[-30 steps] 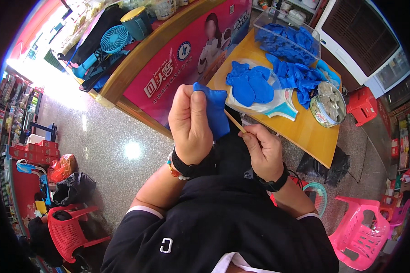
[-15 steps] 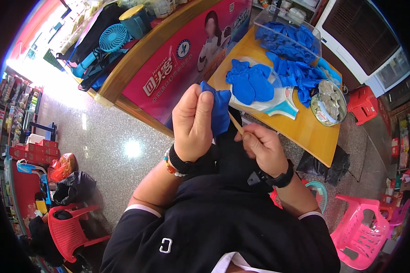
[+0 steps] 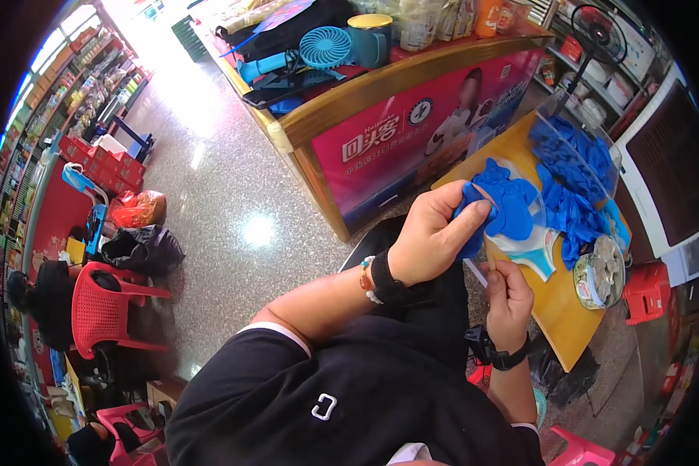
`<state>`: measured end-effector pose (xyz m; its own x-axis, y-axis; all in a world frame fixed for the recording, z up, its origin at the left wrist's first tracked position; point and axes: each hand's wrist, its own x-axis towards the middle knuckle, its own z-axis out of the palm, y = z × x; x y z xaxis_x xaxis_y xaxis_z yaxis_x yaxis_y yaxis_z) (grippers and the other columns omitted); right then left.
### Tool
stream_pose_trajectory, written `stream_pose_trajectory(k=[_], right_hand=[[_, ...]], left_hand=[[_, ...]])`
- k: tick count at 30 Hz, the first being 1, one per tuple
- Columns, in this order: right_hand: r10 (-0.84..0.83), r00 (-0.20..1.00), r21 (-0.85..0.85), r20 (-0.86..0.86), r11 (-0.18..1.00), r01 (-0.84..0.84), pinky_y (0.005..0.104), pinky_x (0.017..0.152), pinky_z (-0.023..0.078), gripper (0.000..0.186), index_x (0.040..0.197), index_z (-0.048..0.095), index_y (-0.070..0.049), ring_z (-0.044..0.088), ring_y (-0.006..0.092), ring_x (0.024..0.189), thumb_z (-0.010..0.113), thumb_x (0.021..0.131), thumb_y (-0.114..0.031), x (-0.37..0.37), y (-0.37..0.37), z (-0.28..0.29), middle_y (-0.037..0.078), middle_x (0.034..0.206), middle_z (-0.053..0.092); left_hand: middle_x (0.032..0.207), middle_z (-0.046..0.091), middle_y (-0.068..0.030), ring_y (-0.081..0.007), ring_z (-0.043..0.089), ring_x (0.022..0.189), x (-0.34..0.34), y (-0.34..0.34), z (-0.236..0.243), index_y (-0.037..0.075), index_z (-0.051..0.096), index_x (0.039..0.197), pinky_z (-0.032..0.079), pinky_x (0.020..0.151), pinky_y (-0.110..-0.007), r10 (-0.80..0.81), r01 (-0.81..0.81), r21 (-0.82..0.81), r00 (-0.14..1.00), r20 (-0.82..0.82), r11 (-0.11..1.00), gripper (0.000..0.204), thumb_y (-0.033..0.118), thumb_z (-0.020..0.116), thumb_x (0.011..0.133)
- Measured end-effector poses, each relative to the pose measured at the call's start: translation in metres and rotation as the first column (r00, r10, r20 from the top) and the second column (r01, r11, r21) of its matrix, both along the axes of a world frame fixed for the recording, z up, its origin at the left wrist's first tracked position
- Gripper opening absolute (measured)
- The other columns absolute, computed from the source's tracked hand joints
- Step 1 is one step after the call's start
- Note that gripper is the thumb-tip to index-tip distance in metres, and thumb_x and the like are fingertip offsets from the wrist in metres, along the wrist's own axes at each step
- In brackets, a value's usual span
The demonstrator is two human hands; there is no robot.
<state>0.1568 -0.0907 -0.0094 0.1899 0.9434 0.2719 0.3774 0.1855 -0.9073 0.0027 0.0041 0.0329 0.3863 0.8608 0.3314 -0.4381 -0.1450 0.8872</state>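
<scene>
A blue piece [image 3: 471, 246] was pinched by the thumb and fingers of the left hand [image 3: 432, 241]. A thin stick [image 3: 490, 262] was gripped by the right hand [image 3: 511, 301], just below and right of the blue piece, its long side pointed up. A touch could not be made out. 0.5 seconds before, the stick was slanted more, and the blue stack [image 3: 514, 211] was not covered by the left hand.
</scene>
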Motion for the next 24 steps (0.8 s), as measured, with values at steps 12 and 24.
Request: stream_pose_trajectory(k=[12,24], right_hand=[[0.154,0.76,-0.118,-0.631,0.949,-0.291,0.0204,0.046,0.026,0.02,0.095,0.061,0.001,0.037,0.0035,0.049,0.051,0.097,-0.016,0.002,-0.002,-0.002,-0.002,0.059,0.045],[0.093,0.974,0.026,-0.208,0.996,-0.089,0.0221,0.06,0.043,0.015,0.099,0.062,0.0,0.053,0.008,0.065,0.054,0.095,-0.012,-0.004,-0.004,-0.01,0.003,0.08,0.064]], left_hand=[[0.079,0.058,0.0056,-0.0008,0.049,0.07,0.009,-0.003,0.016,0.003,0.062,0.093,0.041,0.06,-0.018,-0.027,0.028,0.008,0.999,-0.043,1.0,0.011,0.014,0.059,0.093],[0.081,0.061,0.0008,-0.0037,0.05,0.069,0.013,-0.01,0.012,0.002,0.062,0.092,0.04,0.063,-0.019,0.02,-0.023,-0.05,0.999,-0.048,0.999,0.019,0.021,0.061,0.092]])
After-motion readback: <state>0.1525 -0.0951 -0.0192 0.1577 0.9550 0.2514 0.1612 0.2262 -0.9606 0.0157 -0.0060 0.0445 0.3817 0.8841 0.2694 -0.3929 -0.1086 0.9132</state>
